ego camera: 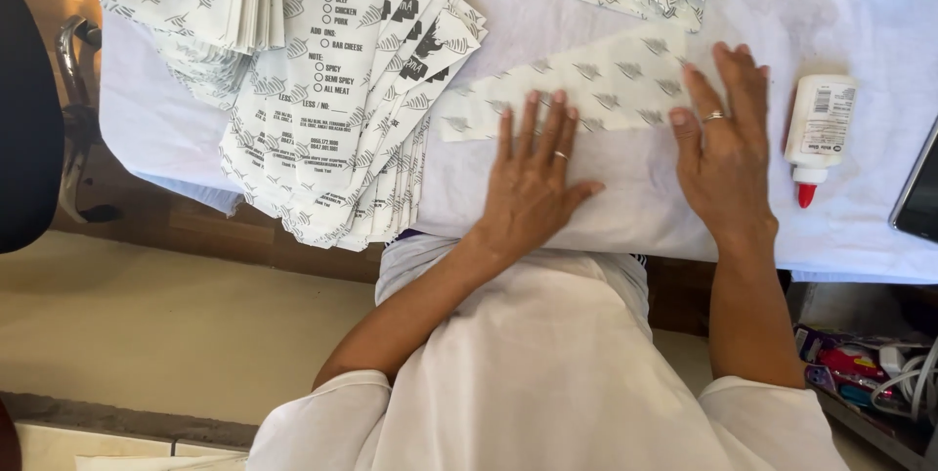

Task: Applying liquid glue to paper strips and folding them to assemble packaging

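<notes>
Two hands [625,163] beside glue bottle [819,134]

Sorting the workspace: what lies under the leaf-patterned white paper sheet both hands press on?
A white cloth covers the table beneath the sheet. Left hand and right hand rest on top. What the cloth covers is hidden.

White-covered table [625,222], paper stacks [342,109], glue bottle [819,134]

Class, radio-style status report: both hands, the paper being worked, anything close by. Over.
Left hand and right hand flat, pressing the long white leaf-printed paper piece. White glue bottle with red tip lying just right. Fanned stack of printed paper sleeves left.
</notes>
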